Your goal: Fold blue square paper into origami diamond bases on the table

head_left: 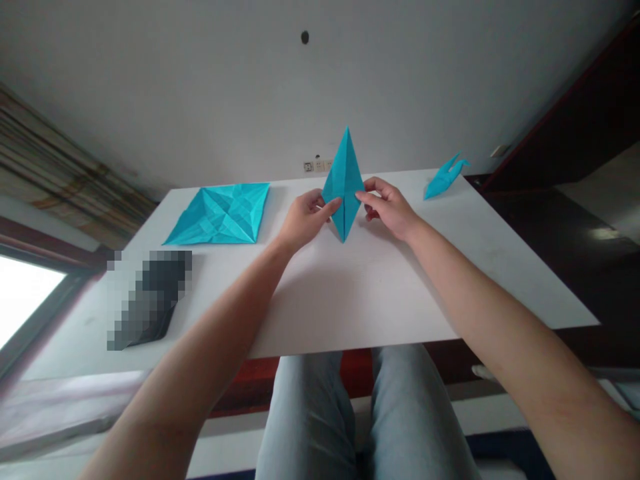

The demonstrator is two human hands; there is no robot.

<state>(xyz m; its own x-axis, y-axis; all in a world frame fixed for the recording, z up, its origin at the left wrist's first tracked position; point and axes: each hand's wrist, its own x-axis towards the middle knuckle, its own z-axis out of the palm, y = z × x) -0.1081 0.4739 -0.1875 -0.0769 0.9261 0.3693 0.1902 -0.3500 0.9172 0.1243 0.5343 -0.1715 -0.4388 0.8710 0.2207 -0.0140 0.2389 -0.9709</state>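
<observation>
A blue sheet of origami paper folded into a tall diamond [345, 170] stands upright above the table, one point up and one down. A slit runs down the middle of its lower half. My left hand [309, 217] pinches its left side, thumb on the near face and fingers partly hidden behind. On the right edge, my right hand [387, 205] pinches with thumb and fingers. Farther right on the table rests a finished blue paper crane [445, 177].
The white table [320, 320] stands against a grey wall with sockets [319, 166]. At the left lies an unfolded, creased blue sheet [220, 215]. Nearer to me is a dark, pixelated object [157, 300]. A window [27, 293] and a curtain [65, 147] are on the left.
</observation>
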